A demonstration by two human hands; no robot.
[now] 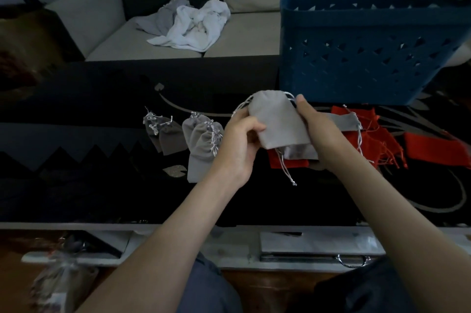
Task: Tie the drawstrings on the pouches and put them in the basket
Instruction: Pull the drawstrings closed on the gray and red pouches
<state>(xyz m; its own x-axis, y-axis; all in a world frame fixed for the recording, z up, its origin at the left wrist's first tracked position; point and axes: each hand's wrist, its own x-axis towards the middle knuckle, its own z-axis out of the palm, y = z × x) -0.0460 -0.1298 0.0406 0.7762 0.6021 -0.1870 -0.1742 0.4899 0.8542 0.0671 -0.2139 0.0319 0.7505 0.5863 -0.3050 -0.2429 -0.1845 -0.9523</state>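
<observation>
Grey pouch (277, 121) held up, left hand (242, 142) and right hand (316, 132) each gripping a side edge. Long axis pointing away, drawstring mouth (270, 95) at far end; blue basket (356, 58) beyond, nearer right hand.

The pouch (277, 121) I hold is matt grey cloth, soft-looking, with pale cord. The basket (367, 53) at upper right is blue perforated plastic. My counter (102, 160) looks glossy black.
</observation>
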